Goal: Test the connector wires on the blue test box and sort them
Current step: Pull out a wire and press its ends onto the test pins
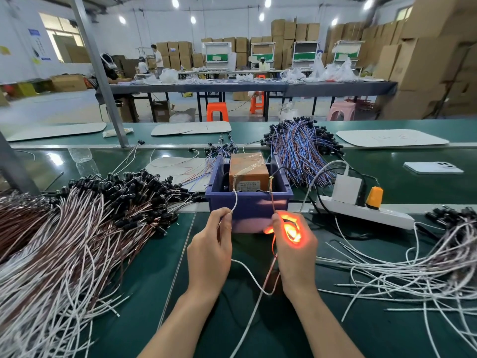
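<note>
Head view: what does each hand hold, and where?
The left hand pinches the white wire near its tip; right hand holds the brown wire near its tip, and a glowing lamp.

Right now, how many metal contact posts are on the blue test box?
2: left post and right post, both near the front rim; more may be hidden inside.

White power strip (374, 214) on the green surface (154, 280), just right of and beyond the right hand (294, 244). It carries a white adapter (346, 189) and an orange plug (374, 197), side by side. White phone (433, 167) farther right, lying camera side up. Clear plastic bottle (80, 154) on its side, well beyond and left of the left hand (210, 246). Orange stool (217, 111), pink stool (342, 111) and stacked cardboard boxes (426, 60) far beyond.
</note>
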